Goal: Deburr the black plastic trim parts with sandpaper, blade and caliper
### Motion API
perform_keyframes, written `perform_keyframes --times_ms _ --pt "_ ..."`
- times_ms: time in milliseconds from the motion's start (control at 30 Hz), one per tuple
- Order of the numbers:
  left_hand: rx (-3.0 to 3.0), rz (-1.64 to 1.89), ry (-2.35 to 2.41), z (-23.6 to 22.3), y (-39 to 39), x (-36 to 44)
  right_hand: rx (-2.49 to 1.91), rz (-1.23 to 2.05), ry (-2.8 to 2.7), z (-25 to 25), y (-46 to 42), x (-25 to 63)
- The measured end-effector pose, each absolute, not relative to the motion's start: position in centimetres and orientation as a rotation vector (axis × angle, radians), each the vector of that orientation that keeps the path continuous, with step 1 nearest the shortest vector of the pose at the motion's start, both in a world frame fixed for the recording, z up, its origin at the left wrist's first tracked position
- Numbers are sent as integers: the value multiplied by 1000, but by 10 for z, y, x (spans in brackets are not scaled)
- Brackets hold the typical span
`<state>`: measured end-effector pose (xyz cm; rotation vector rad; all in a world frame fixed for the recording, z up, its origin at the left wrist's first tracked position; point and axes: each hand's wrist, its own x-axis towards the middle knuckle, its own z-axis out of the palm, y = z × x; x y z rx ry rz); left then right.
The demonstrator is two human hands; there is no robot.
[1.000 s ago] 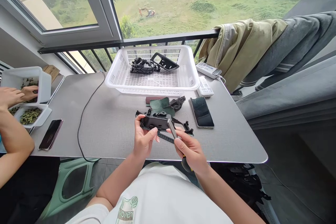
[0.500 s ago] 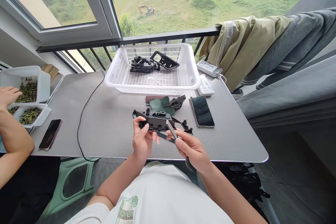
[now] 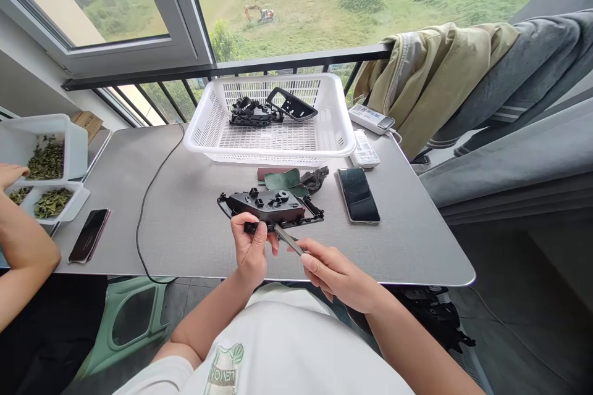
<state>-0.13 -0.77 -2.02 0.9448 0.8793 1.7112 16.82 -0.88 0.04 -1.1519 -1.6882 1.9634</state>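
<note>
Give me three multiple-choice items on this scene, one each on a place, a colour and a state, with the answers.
1. Where is the white plastic basket?
A) On the far side of the table, by the railing
B) On the floor
C) On the windowsill

2. What colour is the moulded part in the left hand?
A) White
B) Black
C) Green

3. What state is the metal blade in?
A) Lying in the basket
B) Held in the right hand
C) Lying on the table

Answers:
1. A, since it sits beyond the moulded part, just below the railing.
2. B, since the part shows black.
3. B, since the right hand's fingers pinch it near the part.
</note>
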Motion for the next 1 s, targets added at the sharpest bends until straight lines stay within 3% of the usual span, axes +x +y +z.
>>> perform_keyframes --times_ms 1000 --pt "795 1641 986 -19 -8 -5 -1162 1944 -1708 1 -11 167"
